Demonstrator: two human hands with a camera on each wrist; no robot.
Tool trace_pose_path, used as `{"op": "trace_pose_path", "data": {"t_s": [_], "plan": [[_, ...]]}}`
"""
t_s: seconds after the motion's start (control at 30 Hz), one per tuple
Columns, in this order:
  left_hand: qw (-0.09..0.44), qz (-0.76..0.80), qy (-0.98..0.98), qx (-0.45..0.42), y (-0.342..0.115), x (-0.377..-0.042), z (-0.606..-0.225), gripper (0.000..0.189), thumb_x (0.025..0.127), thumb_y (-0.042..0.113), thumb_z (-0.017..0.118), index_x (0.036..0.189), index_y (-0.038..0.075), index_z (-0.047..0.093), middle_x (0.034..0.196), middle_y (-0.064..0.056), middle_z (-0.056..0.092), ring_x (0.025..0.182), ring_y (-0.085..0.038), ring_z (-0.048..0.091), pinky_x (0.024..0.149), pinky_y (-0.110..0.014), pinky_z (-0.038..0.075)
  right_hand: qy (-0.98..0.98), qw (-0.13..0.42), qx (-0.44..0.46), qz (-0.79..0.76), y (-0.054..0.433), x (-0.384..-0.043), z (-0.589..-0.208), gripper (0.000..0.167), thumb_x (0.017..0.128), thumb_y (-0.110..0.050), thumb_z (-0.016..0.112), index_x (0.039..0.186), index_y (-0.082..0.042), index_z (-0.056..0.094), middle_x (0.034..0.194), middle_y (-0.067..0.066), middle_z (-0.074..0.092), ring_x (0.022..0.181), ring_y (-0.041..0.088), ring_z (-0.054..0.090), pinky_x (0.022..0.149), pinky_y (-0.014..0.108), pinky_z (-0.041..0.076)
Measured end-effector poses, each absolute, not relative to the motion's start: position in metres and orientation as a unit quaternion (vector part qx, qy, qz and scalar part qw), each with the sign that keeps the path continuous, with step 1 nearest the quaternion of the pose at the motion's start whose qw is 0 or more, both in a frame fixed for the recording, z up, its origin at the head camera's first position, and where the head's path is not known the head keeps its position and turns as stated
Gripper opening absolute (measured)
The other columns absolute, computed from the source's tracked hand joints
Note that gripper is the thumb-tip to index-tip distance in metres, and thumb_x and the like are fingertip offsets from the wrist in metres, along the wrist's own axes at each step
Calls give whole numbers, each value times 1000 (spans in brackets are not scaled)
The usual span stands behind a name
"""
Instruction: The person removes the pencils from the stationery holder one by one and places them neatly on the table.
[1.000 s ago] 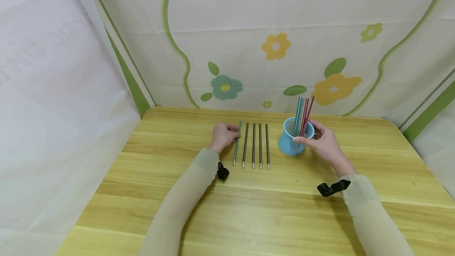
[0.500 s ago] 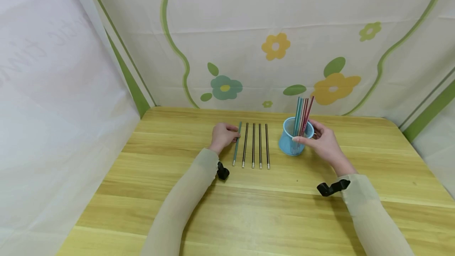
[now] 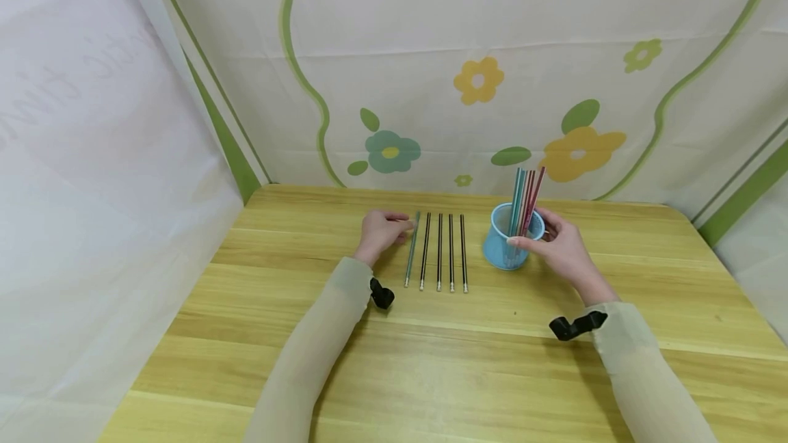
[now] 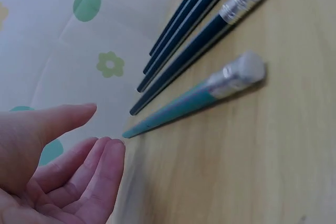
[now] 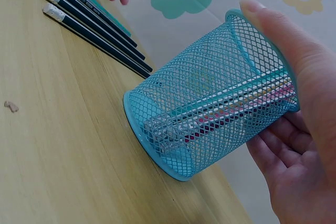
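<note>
My left hand (image 3: 382,232) is just left of a teal pencil (image 3: 410,258) that lies on the table. In the left wrist view a gap shows between thumb and fingers, nothing is held, and the fingertips are close to the pencil's far end. Several black pencils (image 3: 439,251) with white erasers lie in a row to the right of the teal one, erasers toward me. With thumb and fingers at its rim, my right hand (image 3: 563,251) grips a light blue mesh pencil cup (image 5: 199,77). Teal, pink and red pencils (image 3: 529,193) stand in the cup, eraser ends down, leaning right.
The wooden table (image 3: 431,368) ends at the back against a pale curtain (image 3: 394,33) with a flower print. White fabric (image 3: 80,224) also hangs along the left side. A small brown speck (image 5: 11,106) is on the tabletop.
My left hand has let go of the teal pencil and shifted slightly left, away from it. The pencil's far end has moved slightly right. My right hand and the cup have stayed put.
</note>
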State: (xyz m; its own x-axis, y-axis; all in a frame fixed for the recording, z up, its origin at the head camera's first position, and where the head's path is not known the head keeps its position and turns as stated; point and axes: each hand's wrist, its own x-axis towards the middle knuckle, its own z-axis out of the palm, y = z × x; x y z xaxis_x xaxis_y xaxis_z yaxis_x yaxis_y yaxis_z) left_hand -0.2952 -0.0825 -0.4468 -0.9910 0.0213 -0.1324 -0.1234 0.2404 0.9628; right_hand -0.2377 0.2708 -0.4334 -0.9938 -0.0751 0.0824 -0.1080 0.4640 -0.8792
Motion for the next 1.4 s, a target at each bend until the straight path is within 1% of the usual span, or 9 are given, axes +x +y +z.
{"op": "trace_pose_path", "data": {"t_s": [0.23, 0.43, 0.53, 0.6, 0.7, 0.8, 0.9, 1.07, 1.4], "plan": [[52, 623, 780, -24, -77, -295, -440, 27, 90, 16, 81, 113, 1, 76, 106, -11, 73, 87, -30, 74, 79, -37, 62, -855, 20, 56, 515, 271, -238, -434, 93, 89, -35, 83, 159, -3, 31, 150, 22, 45, 133, 38, 48, 94, 8, 44], [59, 638, 768, 9, -62, -289, -428, 39, 90, 21, 82, 121, -1, 72, 102, -9, 74, 97, -34, 71, 85, -43, 60, -855, 20, 56, 515, 271, -237, -434, 92, 89, -35, 83, 159, -4, 31, 150, 22, 45, 132, 36, 49, 93, 8, 44], [55, 641, 765, 32, -52, -284, -421, 39, 90, 22, 82, 121, 2, 73, 104, -7, 74, 99, -32, 71, 89, -47, 59, -853, 19, 57, 519, 270, -236, -434, 92, 89, -34, 83, 159, -4, 31, 150, 22, 46, 131, 36, 49, 92, 8, 45], [46, 636, 769, 51, -44, -282, -417, 38, 89, 24, 82, 121, 5, 74, 107, -6, 74, 98, -27, 71, 89, -48, 58, -851, 20, 57, 521, 270, -237, -434, 92, 89, -34, 83, 159, -4, 31, 150, 21, 46, 130, 36, 50, 92, 8, 45], [29, 625, 777, 70, -33, -279, -413, 36, 89, 28, 83, 119, 10, 76, 111, -2, 73, 97, -14, 69, 90, -41, 58, -849, 21, 58, 524, 268, -237, -433, 91, 89, -33, 83, 159, -4, 32, 150, 21, 46, 129, 35, 51, 92, 9, 45], [14, 621, 779, 89, -21, -279, -410, 37, 89, 30, 83, 121, 12, 75, 111, 3, 74, 98, -8, 67, 88, -31, 57, -849, 23, 60, 524, 267, -237, -434, 92, 88, -33, 83, 159, -4, 32, 150, 21, 46, 129, 35, 51, 92, 9, 45], [5, 621, 776, 106, -10, -278, -407, 38, 89, 31, 83, 121, 13, 75, 105, 8, 74, 97, -7, 68, 87, -26, 56, -849, 24, 62, 523, 267, -237, -434, 92, 88, -32, 84, 159, -4, 32, 149, 22, 47, 129, 36, 51, 92, 9, 46], [-2, 622, 772, 131, 6, -279, -401, 34, 90, 30, 82, 119, 16, 76, 101, 14, 74, 95, -4, 67, 85, -25, 57, -849, 25, 67, 523, 266, -239, -434, 91, 88, -32, 84, 158, -4, 33, 148, 21, 48, 127, 36, 52, 92, 10, 46], [3, 619, 770, 158, 34, -292, -383, 35, 89, 35, 82, 120, 19, 75, 101, 15, 72, 95, -3, 65, 81, -24, 56, -851, 26, 65, 520, 266, -239, -434, 89, 88, -32, 83, 157, -2, 35, 147, 22, 49, 128, 36, 52, 91, 9, 46]]}}
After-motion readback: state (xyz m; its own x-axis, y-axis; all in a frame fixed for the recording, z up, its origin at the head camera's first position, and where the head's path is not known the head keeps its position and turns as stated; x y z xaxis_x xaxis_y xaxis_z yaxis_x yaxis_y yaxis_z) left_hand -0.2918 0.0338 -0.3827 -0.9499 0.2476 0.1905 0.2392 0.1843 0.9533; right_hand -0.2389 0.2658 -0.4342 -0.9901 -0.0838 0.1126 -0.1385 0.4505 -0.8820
